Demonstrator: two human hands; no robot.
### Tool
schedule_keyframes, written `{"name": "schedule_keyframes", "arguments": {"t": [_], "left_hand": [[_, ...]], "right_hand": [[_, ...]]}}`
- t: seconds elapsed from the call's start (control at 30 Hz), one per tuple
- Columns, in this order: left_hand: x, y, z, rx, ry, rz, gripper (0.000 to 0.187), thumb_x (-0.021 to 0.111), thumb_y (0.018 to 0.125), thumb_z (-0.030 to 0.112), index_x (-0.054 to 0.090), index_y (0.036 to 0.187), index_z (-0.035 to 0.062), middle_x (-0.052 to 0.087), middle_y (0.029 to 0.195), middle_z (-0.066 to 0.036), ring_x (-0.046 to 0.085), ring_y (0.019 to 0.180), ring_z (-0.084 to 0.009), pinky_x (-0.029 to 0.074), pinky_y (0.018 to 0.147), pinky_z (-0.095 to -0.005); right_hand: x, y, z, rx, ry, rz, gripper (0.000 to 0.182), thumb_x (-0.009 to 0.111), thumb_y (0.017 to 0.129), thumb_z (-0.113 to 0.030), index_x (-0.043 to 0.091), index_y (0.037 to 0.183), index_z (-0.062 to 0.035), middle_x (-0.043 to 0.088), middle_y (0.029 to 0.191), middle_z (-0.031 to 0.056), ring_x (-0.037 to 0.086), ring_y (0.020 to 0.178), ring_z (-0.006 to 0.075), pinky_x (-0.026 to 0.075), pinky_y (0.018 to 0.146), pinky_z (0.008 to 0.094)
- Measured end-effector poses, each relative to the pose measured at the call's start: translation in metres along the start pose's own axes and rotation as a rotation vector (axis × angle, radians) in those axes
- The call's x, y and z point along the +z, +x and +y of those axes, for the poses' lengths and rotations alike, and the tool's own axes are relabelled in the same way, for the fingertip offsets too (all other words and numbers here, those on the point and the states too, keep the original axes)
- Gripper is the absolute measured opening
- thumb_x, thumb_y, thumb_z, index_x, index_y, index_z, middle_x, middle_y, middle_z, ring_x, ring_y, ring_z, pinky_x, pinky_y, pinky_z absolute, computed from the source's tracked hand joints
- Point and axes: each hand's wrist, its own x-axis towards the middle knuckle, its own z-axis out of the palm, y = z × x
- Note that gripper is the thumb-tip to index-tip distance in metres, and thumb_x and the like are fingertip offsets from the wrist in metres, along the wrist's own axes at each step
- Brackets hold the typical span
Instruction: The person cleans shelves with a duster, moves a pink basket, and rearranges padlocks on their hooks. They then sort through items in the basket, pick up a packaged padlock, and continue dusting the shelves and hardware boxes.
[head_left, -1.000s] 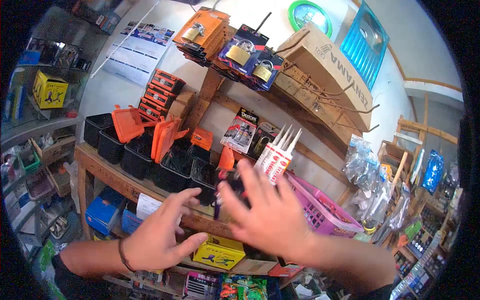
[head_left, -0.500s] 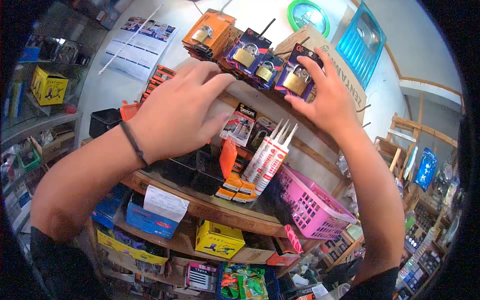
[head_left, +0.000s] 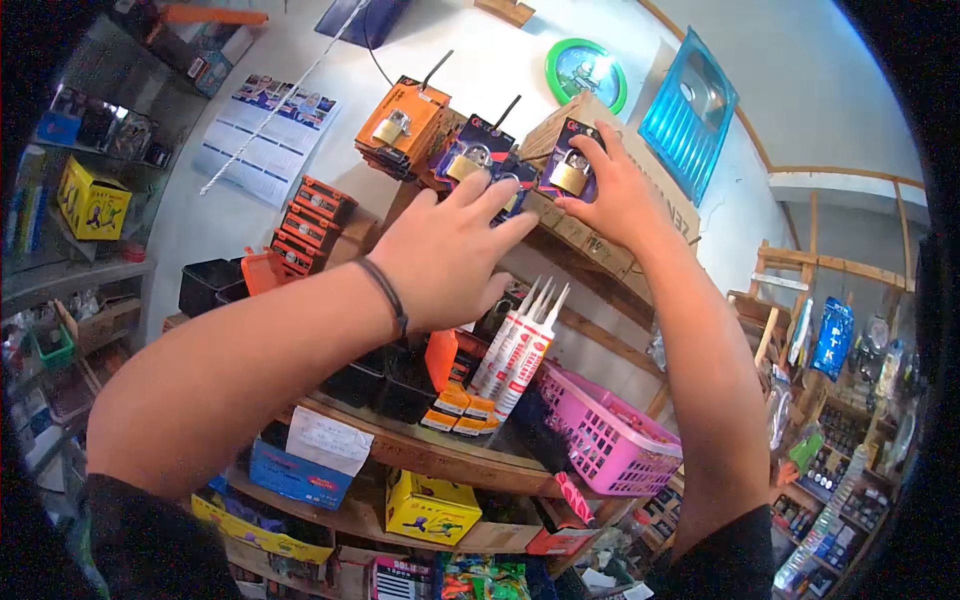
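Note:
My right hand [head_left: 612, 197] grips a carded brass padlock in a dark blue pack [head_left: 566, 165], held up against the cardboard box [head_left: 640, 165] on the wall. My left hand [head_left: 445, 255] reaches up with spread fingers, its fingertips at the hanging blue padlock packs [head_left: 478, 155]. It holds nothing. Orange padlock packs [head_left: 403, 125] hang on a hook further left. White sealant tubes [head_left: 520, 345] lean just below my left hand.
A wooden shelf [head_left: 440, 450] carries black bins [head_left: 205, 285] with orange lids and a pink basket [head_left: 600, 435]. Yellow and blue boxes sit on the shelf underneath. A green clock [head_left: 585, 70] and a blue tray [head_left: 690, 110] hang higher on the wall.
Both hands rose from the shelf level to the hanging padlocks. My right hand took hold of a blue padlock pack and keeps it by the cardboard box.

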Motion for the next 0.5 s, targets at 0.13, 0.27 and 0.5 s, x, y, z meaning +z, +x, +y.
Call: {"name": "schedule_keyframes", "arguments": {"t": [0.13,0.27,0.5], "left_hand": [[-0.004,-0.013,0.006,-0.007,0.012,-0.121,0.045,0.062,0.069,0.025,0.049,0.108,0.0079,0.042,0.118,-0.013,0.039,0.111,-0.0286,0.044,0.077,-0.0385],[-0.008,-0.021,0.009,-0.02,-0.007,-0.212,0.04,0.062,0.068,0.025,0.052,0.102,0.0075,0.043,0.115,-0.012,0.041,0.109,-0.0276,0.044,0.074,-0.038],[-0.016,-0.041,0.011,-0.003,-0.03,-0.231,0.032,0.059,0.072,0.028,0.055,0.095,0.0055,0.048,0.105,-0.01,0.045,0.101,-0.0242,0.045,0.073,-0.0355]], "right_hand": [[-0.002,0.001,-0.001,0.001,0.035,-0.021,0.064,0.07,0.066,-0.035,0.041,0.119,-0.0156,0.026,0.135,0.0169,0.049,0.105,0.036,0.044,0.085,0.0412],[-0.001,0.011,0.001,0.004,0.1,-0.01,0.065,0.07,0.066,-0.036,0.04,0.12,-0.0131,0.027,0.135,0.0175,0.047,0.107,0.0361,0.042,0.088,0.0404],[-0.029,0.028,-0.008,0.012,0.357,-0.162,0.069,0.073,0.062,-0.039,0.044,0.116,-0.007,0.047,0.117,0.0182,0.048,0.106,0.0299,0.038,0.09,0.0358]]}}
